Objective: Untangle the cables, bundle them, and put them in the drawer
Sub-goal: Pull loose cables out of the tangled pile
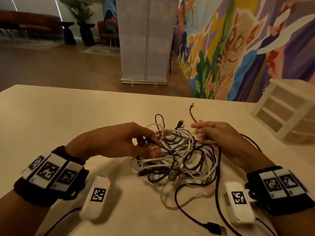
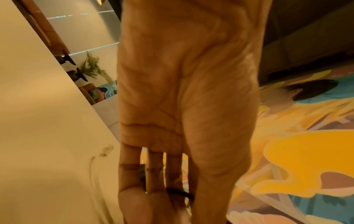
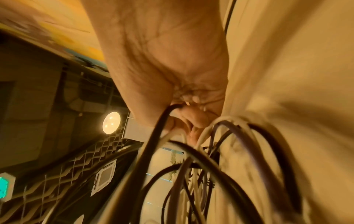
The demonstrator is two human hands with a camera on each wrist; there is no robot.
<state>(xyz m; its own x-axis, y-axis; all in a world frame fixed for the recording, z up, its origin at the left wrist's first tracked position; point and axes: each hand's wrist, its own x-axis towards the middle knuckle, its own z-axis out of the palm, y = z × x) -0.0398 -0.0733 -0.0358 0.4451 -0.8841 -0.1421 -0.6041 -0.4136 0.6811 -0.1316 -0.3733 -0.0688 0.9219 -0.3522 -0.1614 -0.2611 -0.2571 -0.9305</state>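
A tangle of black, white and dark purple cables (image 1: pixel 177 155) lies in a heap on the beige table (image 1: pixel 68 120), between my two hands. My left hand (image 1: pixel 150 147) is at the heap's left side, its thumb and fingertips pinching cable strands there; a dark strand crosses its fingers (image 2: pixel 178 192) in the left wrist view. My right hand (image 1: pixel 204 133) is at the heap's right side, fingers curled round a black cable (image 3: pixel 153 136) and some white strands. A white plastic drawer unit (image 1: pixel 288 111) stands at the table's right edge, its drawers closed.
A black USB plug (image 1: pixel 216 229) lies near the front edge and a pink-tipped white cable end (image 1: pixel 204 193) trails out of the heap. A loose black cable end (image 1: pixel 191 109) points towards the far edge. A white screen (image 1: pixel 144 40) stands beyond the table.
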